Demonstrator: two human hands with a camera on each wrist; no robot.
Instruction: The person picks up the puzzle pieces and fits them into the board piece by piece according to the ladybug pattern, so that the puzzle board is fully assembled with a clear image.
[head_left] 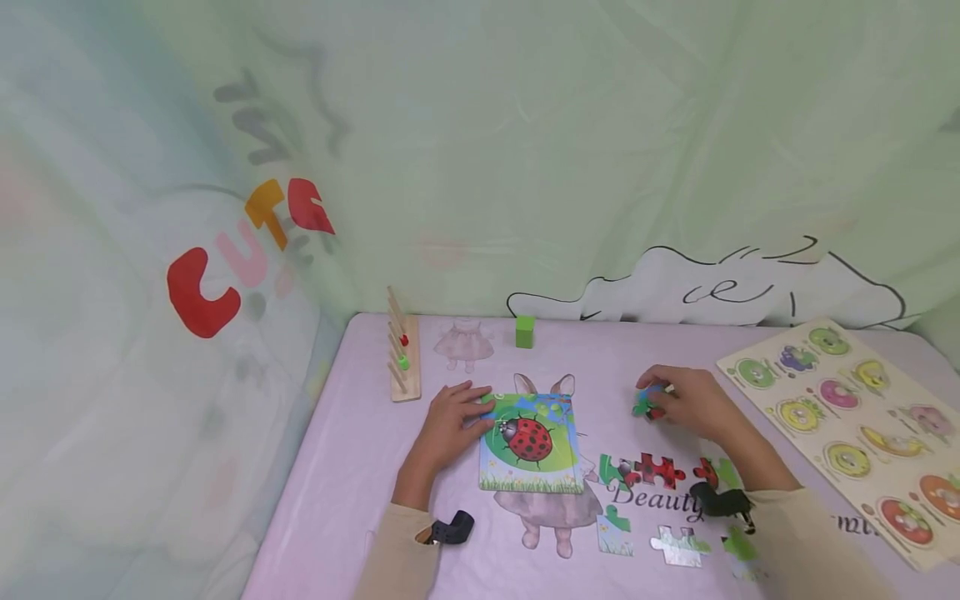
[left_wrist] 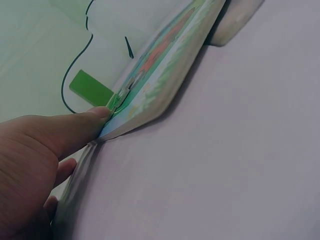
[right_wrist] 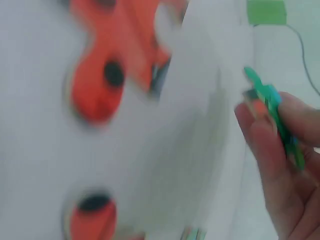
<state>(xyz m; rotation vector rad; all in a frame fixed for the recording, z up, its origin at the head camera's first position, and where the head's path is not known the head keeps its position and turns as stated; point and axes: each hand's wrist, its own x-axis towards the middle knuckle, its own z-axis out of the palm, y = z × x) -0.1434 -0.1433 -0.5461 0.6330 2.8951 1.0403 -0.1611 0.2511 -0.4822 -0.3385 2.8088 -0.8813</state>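
A square ladybug picture board (head_left: 528, 442) lies on the table, with my left hand (head_left: 448, 425) at its left edge. The left thumb (left_wrist: 87, 122) rests on the board's border; the other fingers spread near its upper left corner. To the right, my right hand (head_left: 686, 402) pinches a green, blue and red jigsaw puzzle piece (right_wrist: 272, 107) between thumb and fingers, above the table. Loose puzzle pieces lie nearer to me, among them a red spotted piece (head_left: 660, 471), a green and black one (head_left: 617, 471) and a pale grassy one (head_left: 678, 546).
A wooden peg stand (head_left: 405, 358) with small red and green beads is at the back left. Behind the board stands a green block (head_left: 524, 332). A wooden fruit puzzle board (head_left: 847, 417) lies at the right, beside my right forearm. A printed curtain (head_left: 600, 167) hangs behind the table.
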